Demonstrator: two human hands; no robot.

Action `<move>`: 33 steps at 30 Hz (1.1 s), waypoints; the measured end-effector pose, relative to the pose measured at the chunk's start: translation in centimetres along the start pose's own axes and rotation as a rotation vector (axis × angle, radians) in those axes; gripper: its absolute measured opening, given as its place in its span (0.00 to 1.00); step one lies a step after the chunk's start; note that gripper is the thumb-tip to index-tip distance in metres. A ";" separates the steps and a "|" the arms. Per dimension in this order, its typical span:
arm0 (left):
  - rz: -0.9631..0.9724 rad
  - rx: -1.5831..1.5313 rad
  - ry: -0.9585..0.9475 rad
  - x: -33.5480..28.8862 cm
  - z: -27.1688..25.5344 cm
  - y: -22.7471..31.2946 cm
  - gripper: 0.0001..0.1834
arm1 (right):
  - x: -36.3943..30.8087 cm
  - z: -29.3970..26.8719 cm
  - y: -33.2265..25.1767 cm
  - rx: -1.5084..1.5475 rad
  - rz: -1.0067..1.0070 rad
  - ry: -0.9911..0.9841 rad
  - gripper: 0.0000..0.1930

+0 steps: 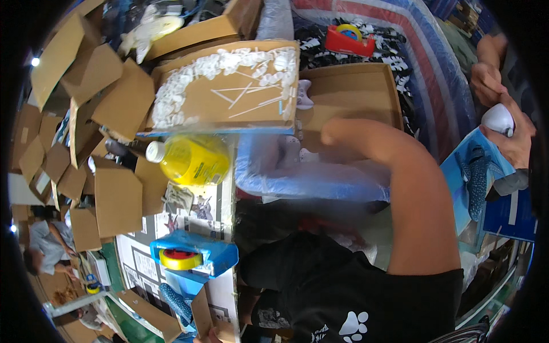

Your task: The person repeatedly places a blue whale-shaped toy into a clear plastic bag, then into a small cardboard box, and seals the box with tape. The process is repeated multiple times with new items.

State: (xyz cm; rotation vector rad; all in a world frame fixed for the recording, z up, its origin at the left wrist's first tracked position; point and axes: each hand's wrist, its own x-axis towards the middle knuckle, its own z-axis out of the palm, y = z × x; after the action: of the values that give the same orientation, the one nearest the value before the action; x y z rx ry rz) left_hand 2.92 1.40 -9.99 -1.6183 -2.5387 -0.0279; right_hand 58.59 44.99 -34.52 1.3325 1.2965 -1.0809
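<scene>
My right arm reaches up and bends left over a shallow cardboard box (pixel 366 86). My right hand (pixel 333 132) is smeared by motion, its fingers unreadable, close to a blue-rimmed tray (pixel 354 186) wrapped in clear plastic. White controller-shaped pieces (pixel 305 94) lie near it. At the lower edge only the fingertips of my left hand (pixel 211 336) show, closed on the edge of a small cardboard box (pixel 201 311). Beside that box lies a blue spotted shark figure (pixel 176 303). A blue tape dispenser (pixel 220 257) with yellow tape stands just above it.
A cardboard tray (pixel 197 80) holds many white parts and thin sticks. A yellow liquid bottle (pixel 194 160) lies below it. Open cartons (pixel 117 191) crowd the left. A red tape dispenser (pixel 349 43) sits at the top. At right, another person's hands (pixel 517 134) hold a white rounded piece.
</scene>
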 end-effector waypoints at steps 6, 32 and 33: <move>-0.046 -0.108 -0.036 2.5 0.9 0.0 0.13 | 1.9 1.7 -3.5 -0.188 0.046 0.199 0.26; 0.429 -0.638 0.364 1.1 -3.0 7.6 0.16 | -39.6 6.3 -2.3 0.463 -0.064 1.013 0.17; 0.442 -0.617 0.299 1.4 -3.2 9.4 0.17 | -41.1 8.9 -2.9 0.400 -0.186 1.088 0.17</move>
State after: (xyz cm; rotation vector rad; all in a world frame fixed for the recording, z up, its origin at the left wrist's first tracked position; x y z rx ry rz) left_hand 11.18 6.42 -7.20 -2.1399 -1.9961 -1.0064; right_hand 53.98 29.66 4.48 2.3005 2.0657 -0.7312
